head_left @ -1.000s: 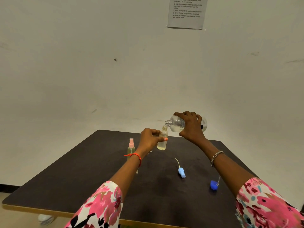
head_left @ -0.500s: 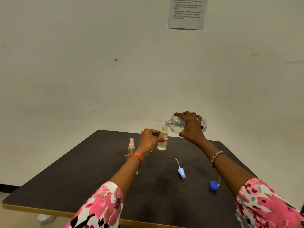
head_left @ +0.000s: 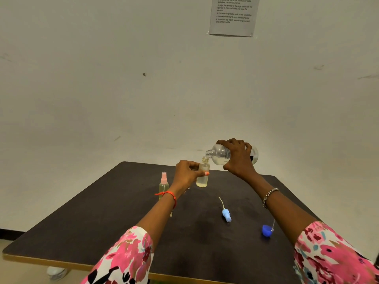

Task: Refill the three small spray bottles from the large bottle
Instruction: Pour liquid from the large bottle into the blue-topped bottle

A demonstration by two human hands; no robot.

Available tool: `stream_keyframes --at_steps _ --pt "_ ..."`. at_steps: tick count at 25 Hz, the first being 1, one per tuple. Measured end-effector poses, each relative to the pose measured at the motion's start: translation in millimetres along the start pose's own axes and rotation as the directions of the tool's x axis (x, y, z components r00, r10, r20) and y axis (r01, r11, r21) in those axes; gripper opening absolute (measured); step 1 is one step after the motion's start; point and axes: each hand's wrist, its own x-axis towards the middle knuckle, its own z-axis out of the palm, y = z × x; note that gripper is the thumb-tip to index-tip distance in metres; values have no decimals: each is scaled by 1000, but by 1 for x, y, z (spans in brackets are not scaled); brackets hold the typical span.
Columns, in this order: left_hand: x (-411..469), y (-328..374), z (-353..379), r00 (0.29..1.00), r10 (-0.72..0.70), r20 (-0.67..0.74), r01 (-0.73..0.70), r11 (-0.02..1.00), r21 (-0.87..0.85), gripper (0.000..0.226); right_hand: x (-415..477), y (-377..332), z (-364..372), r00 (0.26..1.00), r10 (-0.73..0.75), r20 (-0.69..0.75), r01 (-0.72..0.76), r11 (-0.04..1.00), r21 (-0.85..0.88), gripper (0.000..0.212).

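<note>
Large bottle (head_left: 220, 155), part full, I see tipped on its side in the curled fingers of the right hand (head_left: 239, 158) over the far end of the table (head_left: 123, 212), mouth at the neck of the open small spray bottle (head_left: 203, 175), holding pale yellowish liquid, pinched upright by the left hand (head_left: 186, 174).

Soft, even indoor light, a little dim, with wide-angle stretch at the edges.

We find the shadows weak and soft: only a faint darker patch lies on the table (head_left: 102, 222), in the lower middle of the frame. The large bottle (head_left: 220, 155) carries a pale sheen. The wall (head_left: 102, 99) looks flat and greyish. In the lower corners the sleeves (head_left: 127, 257) are stretched and soft, and the print on the paper (head_left: 233, 15) at the top is hard to read.
</note>
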Motion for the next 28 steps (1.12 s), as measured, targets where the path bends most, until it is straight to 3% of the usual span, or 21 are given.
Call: stream_keyframes --at_steps 11,16,20,28 --pt "1 -4 3 1000 -16 8 16 999 -35 43 -1 6 4 999 19 30 -21 998 53 71" --pt "5 -10 8 999 -29 13 30 998 -51 43 -3 10 11 990 97 103 -110 985 133 77" --pt "9 -19 17 997 -64 39 67 994 -82 43 -6 23 18 948 289 137 -320 853 413 77" --pt "14 -45 31 993 -107 54 111 991 -80 40 -44 87 46 777 566 274 -618 605 503 70"
